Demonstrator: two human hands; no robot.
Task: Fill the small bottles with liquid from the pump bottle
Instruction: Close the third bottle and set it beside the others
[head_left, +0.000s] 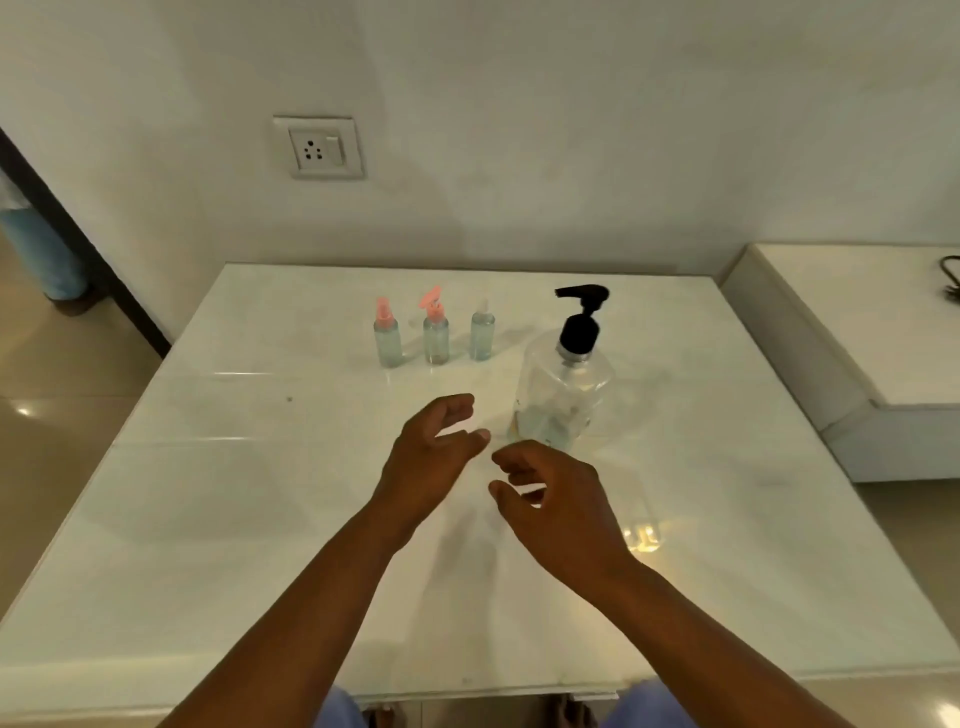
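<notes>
A large clear pump bottle (563, 395) with a black pump head stands on the white table (260, 519), right of centre, with a little liquid at its bottom. Three small clear bottles stand in a row behind it to the left: one with a pink spray top (387, 336), one with a pink flip cap standing open (435, 331), and one with a clear top (482, 332). My left hand (434, 457) and my right hand (553, 499) hover close together over the table just in front of the pump bottle, fingers loosely curled, holding nothing.
A wall with a power socket (319, 148) rises behind the table. A lower white surface (857, 322) with a black cable on it stands to the right. A person's leg in blue shows at the far left by the doorway.
</notes>
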